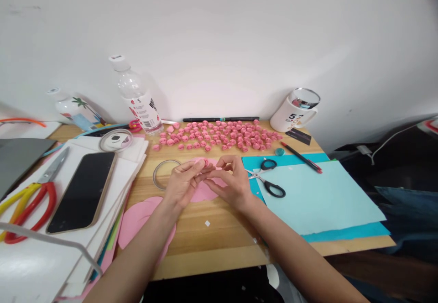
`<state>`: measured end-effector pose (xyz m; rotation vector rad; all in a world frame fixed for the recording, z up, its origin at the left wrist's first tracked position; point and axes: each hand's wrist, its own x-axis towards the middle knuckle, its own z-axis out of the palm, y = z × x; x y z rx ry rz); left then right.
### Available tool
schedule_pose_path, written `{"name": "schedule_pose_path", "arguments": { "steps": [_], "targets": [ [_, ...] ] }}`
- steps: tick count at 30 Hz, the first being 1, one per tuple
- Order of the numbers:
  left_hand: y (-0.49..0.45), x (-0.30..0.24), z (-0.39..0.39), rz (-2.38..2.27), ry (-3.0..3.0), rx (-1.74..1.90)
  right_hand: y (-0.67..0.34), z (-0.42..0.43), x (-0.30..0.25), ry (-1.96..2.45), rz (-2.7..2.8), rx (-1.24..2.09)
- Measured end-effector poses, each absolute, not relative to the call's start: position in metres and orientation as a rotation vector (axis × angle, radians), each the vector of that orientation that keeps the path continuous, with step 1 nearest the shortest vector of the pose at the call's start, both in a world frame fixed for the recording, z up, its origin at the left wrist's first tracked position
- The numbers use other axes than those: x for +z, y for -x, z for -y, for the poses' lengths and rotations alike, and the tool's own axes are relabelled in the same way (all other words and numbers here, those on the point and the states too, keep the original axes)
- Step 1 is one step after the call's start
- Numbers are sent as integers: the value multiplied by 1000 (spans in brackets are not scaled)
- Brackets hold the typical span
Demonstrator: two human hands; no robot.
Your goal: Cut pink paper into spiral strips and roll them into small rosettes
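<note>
Between the thumb and fingers of my left hand (183,182) is a small rolled pink paper rose (205,162). My right hand (237,186) is close beside it, thumb and fingers apart, with its fingertips near those of the left; nothing shows in its grasp. Pink paper (205,195) lies on the table under both hands. A roll of clear tape (155,176) sits just left of them. More pink paper circles (138,218) are partly covered by my left forearm. Many finished pink paper roses (222,134) spread across the back of the table.
Black-handled scissors (276,190) lie partly open on blue sheets (325,198) at right. A white mug (290,113) and a bottle (140,97) stand by the wall. At left, a phone (84,191) and red-yellow scissors (39,198) rest on stacked paper. A white scrap (207,223) lies in front.
</note>
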<state>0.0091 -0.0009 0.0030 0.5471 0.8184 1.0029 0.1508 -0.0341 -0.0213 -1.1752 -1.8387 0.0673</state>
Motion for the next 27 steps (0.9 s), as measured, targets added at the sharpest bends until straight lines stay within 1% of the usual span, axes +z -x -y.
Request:
{"name": "schedule_pose_path", "arguments": {
  "steps": [6,13,19,24,27],
  "targets": [
    [-16,3,7,-812,-438,891,-147,35,-20,1256,1850,-55],
    [-18,-1,7,-806,-474,983,-146,35,-25,1131,1840,-91],
    [-18,0,7,-908,-566,1073,-152,32,-29,1203,1841,-5],
    [-17,-3,5,-1006,-651,1151,-156,28,-28,1136,1828,-9],
    [-16,-5,4,-1038,-751,1170,-156,27,-23,1172,1775,90]
  ]
}}
